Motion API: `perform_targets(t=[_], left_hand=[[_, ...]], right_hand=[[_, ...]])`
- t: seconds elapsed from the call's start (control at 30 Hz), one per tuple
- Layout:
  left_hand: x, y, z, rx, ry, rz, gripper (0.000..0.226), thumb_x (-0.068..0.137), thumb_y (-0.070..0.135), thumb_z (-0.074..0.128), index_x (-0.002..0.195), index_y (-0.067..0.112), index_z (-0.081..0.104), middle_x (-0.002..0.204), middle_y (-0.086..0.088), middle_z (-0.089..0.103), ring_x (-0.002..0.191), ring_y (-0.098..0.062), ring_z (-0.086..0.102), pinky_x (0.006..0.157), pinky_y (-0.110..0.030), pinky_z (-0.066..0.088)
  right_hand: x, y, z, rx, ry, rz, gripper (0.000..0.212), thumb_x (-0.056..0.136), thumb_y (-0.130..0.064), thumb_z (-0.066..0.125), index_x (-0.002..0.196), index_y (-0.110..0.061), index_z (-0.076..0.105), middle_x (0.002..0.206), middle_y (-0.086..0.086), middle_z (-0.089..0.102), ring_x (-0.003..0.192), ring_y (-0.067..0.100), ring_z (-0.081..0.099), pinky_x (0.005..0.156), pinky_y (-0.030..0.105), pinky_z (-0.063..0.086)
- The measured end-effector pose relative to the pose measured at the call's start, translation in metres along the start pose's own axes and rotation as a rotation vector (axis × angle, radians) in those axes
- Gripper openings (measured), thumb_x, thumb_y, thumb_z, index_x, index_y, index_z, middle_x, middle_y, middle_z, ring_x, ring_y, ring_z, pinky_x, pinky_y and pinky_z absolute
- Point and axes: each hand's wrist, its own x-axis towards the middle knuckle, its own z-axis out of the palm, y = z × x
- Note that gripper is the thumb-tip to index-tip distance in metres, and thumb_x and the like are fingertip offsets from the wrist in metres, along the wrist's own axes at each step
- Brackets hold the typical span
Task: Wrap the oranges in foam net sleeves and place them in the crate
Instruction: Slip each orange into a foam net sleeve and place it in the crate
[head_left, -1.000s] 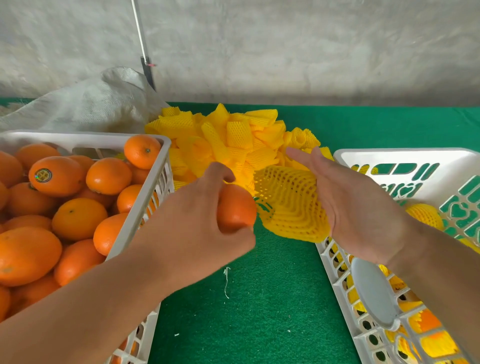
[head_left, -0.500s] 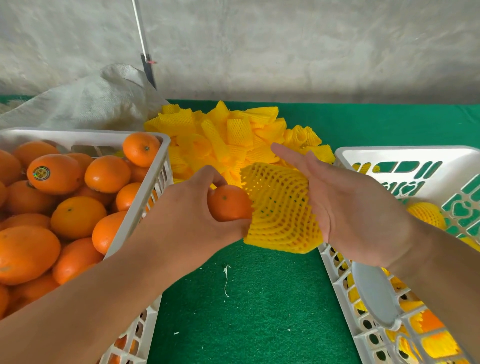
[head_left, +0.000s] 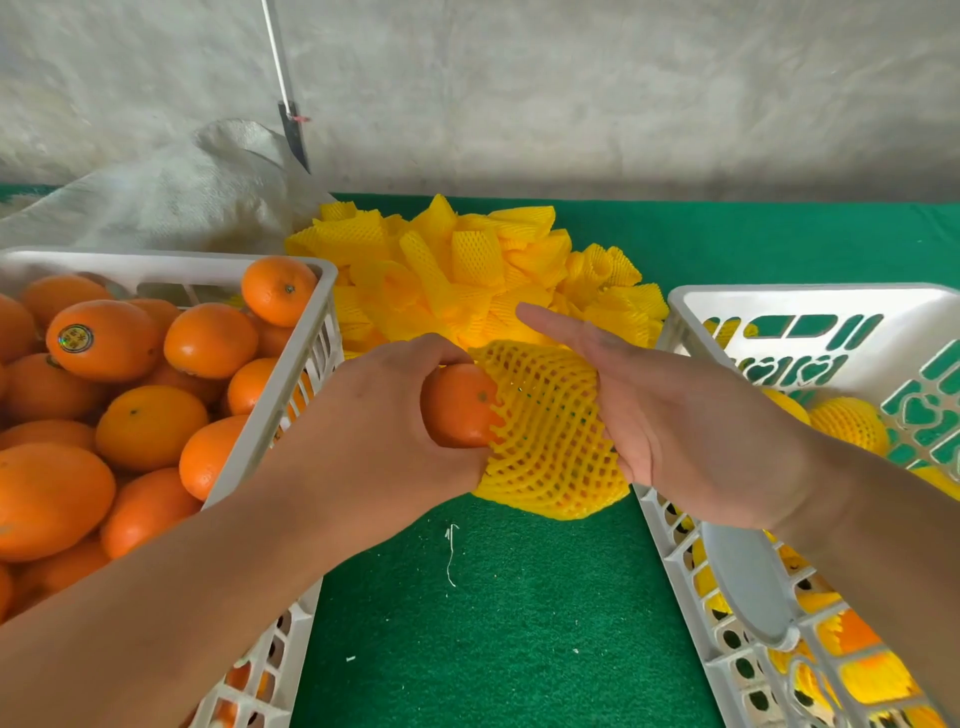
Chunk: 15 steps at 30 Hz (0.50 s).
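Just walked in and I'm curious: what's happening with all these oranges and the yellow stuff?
A person is packing fruit. The left hand grips an orange and pushes it into a yellow foam net sleeve, which the right hand stretches open. Bare oranges fill the left crate; wrapped ones lie in the right crate. Spare sleeves are piled behind.
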Motion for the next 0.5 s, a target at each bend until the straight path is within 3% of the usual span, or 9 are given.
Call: perform_targets(t=[0.07, 0.13, 0.3, 0.5], left_hand=[[-0.0002, 0.003, -0.0007, -0.013, 0.011, 0.015, 0.056, 0.062, 0.063, 0.067, 0.116, 0.055, 0.054, 0.1, 0.029, 0.062, 0.099, 0.014, 0.056, 0.062, -0.009, 0.042], [-0.001, 0.0054, -0.0007, -0.019, 0.023, 0.016, 0.062, 0.057, 0.068, 0.061, 0.117, 0.055, 0.049, 0.101, 0.03, 0.061, 0.101, 0.013, 0.054, 0.064, -0.011, 0.042], [-0.0025, 0.0086, 0.001, -0.053, 0.033, -0.006, 0.066, 0.052, 0.073, 0.065, 0.11, 0.049, 0.044, 0.105, 0.029, 0.062, 0.099, 0.01, 0.058, 0.068, -0.019, 0.048], [-0.002, 0.0075, -0.0003, -0.071, 0.009, 0.002, 0.068, 0.051, 0.079, 0.066, 0.11, 0.052, 0.045, 0.11, 0.033, 0.06, 0.089, 0.014, 0.058, 0.064, -0.015, 0.038]], right_hand=[[0.0021, 0.0027, 0.0, 0.06, 0.06, 0.054, 0.048, 0.109, -0.05, 0.034, 0.157, -0.047, 0.04, 0.149, -0.017, 0.06, 0.135, 0.012, 0.061, 0.115, 0.065, 0.041], [0.0036, 0.004, 0.0004, 0.089, 0.079, 0.094, 0.05, 0.106, -0.053, 0.038, 0.156, -0.048, 0.043, 0.162, -0.01, 0.047, 0.147, 0.026, 0.05, 0.119, 0.076, 0.026], [0.0025, 0.0034, 0.0022, 0.132, 0.042, 0.071, 0.056, 0.106, -0.052, 0.042, 0.159, -0.033, 0.042, 0.156, 0.001, 0.055, 0.14, 0.03, 0.057, 0.114, 0.073, 0.037], [0.0016, -0.0013, 0.0009, 0.294, -0.054, 0.071, 0.059, 0.103, -0.053, 0.046, 0.16, -0.036, 0.037, 0.157, 0.007, 0.055, 0.139, 0.036, 0.057, 0.108, 0.066, 0.047]])
